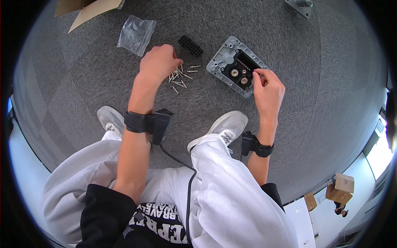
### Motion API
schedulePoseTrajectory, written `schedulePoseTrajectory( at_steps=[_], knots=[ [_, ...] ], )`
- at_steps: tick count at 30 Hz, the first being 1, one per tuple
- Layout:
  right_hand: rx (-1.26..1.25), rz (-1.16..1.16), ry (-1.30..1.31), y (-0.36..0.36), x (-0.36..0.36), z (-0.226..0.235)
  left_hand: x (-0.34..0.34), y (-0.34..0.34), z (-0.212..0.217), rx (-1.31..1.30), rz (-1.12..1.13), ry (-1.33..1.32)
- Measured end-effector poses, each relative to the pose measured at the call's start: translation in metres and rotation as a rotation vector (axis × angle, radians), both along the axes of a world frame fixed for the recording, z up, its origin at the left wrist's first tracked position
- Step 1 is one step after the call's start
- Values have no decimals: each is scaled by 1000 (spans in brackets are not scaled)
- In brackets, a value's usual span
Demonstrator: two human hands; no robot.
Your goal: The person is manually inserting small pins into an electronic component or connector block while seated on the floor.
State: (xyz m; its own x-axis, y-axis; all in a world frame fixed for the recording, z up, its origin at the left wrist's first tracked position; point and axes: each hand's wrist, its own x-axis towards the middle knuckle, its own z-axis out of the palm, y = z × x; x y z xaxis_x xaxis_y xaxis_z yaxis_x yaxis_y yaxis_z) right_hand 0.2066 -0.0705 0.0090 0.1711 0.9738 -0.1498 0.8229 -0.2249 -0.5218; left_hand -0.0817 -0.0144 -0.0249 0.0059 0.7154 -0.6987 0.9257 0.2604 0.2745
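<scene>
On the grey carpet lies a loose pile of small silvery metal pins [175, 75]. My left hand [158, 63] is over the pile's far-left side, its fingers pinched on one pin that shows at the fingertips. To the right rests a grey cast-metal housing [227, 54] with a black insert [228, 71]. Round metal contacts and a row of small pins show in the insert. My right hand [269, 87] is at the housing's right edge, thumb and fingers pressed together. Whatever lies between them is hidden.
Beyond the pins lies a black block with rows of holes [190, 45]. A clear plastic bag [137, 34] is to its left, near an open cardboard box [94, 12]. Another grey metal part [298, 6] sits far right. A black cable [190, 182] crosses my lap.
</scene>
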Motion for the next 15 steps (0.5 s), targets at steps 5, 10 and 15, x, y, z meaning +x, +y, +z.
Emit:
schedulePoseTrajectory(
  at_steps=[5, 10, 15],
  knots=[
    [3, -46, 46, -2, 2, 0, 31, -10, 2, 62, -16, 105],
    [71, -35, 79, 0, 0, 1, 36, -17, 1, 124, -19, 141],
    [92, -45, 98, -1, -3, 1, 40, -21, -1, 164, -23, 149]
  ],
)
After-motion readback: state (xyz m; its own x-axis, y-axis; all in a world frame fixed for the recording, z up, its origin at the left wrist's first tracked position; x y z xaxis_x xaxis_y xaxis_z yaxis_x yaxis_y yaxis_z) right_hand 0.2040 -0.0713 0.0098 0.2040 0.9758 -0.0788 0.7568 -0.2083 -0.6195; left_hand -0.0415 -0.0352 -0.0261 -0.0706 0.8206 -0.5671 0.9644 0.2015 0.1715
